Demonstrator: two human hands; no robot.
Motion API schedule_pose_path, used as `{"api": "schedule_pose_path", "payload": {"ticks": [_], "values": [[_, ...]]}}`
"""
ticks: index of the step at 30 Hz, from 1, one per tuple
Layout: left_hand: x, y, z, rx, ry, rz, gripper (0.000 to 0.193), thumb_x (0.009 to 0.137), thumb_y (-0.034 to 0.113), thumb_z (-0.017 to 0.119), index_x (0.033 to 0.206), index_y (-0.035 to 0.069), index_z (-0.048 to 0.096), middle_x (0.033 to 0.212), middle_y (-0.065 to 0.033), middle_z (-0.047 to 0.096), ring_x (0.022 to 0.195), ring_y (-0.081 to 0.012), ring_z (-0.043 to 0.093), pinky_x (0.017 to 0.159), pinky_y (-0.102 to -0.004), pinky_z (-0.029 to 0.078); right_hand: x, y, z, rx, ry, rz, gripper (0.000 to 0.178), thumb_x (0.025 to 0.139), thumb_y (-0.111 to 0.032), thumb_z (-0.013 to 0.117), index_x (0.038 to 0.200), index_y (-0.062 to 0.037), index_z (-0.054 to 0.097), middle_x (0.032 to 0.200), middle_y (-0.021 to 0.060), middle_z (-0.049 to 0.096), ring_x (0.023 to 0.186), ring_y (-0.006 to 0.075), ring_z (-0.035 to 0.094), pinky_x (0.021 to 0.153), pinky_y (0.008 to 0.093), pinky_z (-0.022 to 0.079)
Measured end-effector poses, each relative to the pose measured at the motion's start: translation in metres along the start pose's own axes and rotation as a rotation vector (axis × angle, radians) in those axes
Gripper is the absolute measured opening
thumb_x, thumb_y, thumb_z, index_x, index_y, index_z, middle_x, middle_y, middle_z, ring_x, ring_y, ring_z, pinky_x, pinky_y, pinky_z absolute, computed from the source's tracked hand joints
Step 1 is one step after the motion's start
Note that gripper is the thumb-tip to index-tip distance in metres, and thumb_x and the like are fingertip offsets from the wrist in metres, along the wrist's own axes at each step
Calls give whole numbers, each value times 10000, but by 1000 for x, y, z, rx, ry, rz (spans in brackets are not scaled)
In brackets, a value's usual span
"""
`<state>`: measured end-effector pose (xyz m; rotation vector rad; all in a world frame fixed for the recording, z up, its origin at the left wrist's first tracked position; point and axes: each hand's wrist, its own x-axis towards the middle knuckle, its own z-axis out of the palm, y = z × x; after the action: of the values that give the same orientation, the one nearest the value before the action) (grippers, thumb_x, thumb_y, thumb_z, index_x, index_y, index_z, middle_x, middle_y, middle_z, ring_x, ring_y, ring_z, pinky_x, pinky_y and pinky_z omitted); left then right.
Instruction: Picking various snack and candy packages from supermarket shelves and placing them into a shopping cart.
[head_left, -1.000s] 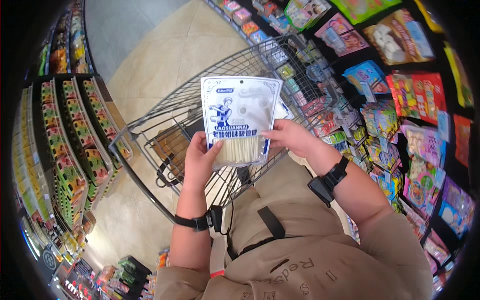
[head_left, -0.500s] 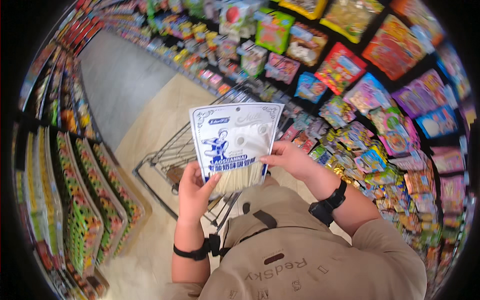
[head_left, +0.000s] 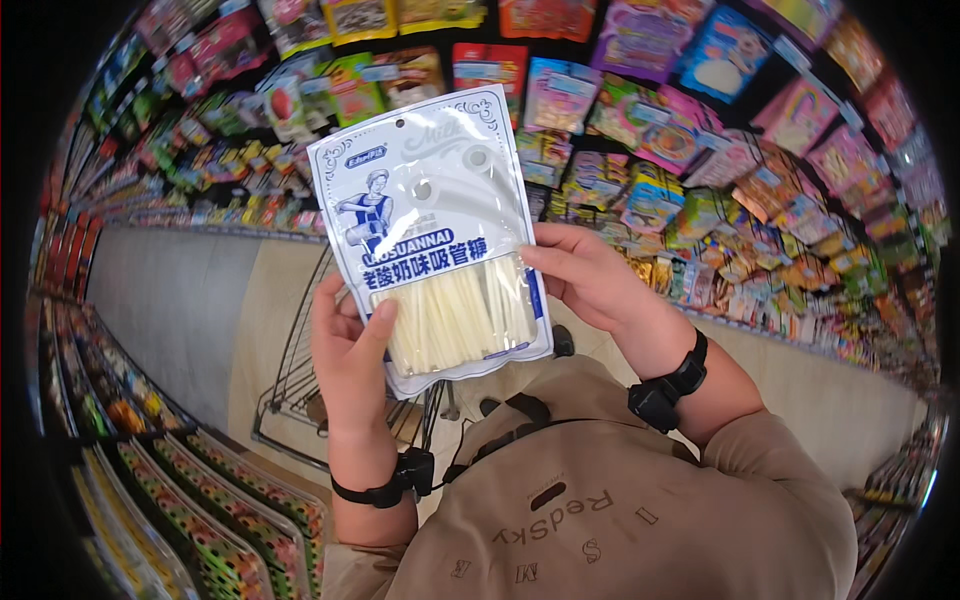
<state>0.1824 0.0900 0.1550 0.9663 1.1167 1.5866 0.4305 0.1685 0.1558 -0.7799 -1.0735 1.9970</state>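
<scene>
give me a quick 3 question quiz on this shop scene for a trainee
1. True or false: only one hand grips the white and blue bag.
2. What shows through the bag's clear lower window?
A. red round candies
B. pale thin sticks
C. green leaves
3. Which thing stands on the floor below the bag, between the shelves?

Key
1. False: the left hand holds its lower left edge and the right hand its right edge.
2. B: the pale sticks stand side by side in the window.
3. A wire shopping cart, partly hidden behind the bag and the left hand.
</scene>
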Motion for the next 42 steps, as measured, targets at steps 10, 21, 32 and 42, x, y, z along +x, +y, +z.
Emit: {"api": "schedule_pose_path", "payload": {"ticks": [10, 21, 32, 42], "values": [[50, -37, 121, 8, -154, 24, 449, 906, -25, 615, 1312, -26, 421, 1120, -152, 666, 1014, -167, 634, 910, -300, 486, -51, -37, -103, -10, 50, -27, 386, 940, -148, 636, 1295, -4, 581, 1126, 50, 668, 979, 109, 626, 870, 288, 510], [90, -79, 293, 173, -386, -40, 438, 905, -50, 602, 1299, -26, 413, 1145, -135, 656, 1058, -166, 617, 939, -300, 464, -96, -94, -258, -63, 224, -118, 347, 907, -84, 670, 1235, 12, 606, 1099, 43, 677, 979, 97, 622, 859, 272, 505], [104, -112, 413, 245, -499, -87, 353, 909, -77, 576, 1232, -28, 441, 1120, -126, 665, 1057, -159, 613, 938, -295, 452, -128, -132, -367, -113, 257, -164, 355, 898, -72, 685, 1232, 10, 599, 1092, 45, 672, 967, 101, 624, 859, 276, 510], [113, -116, 463, 240, -553, -67, 397, 930, -68, 548, 1302, -35, 413, 1199, -137, 629, 1103, -177, 593, 963, -304, 436, -137, -161, -414, -109, 260, -233, 300, 922, -71, 654, 1206, 15, 614, 1041, 31, 679, 924, 80, 616, 818, 265, 505]]}}
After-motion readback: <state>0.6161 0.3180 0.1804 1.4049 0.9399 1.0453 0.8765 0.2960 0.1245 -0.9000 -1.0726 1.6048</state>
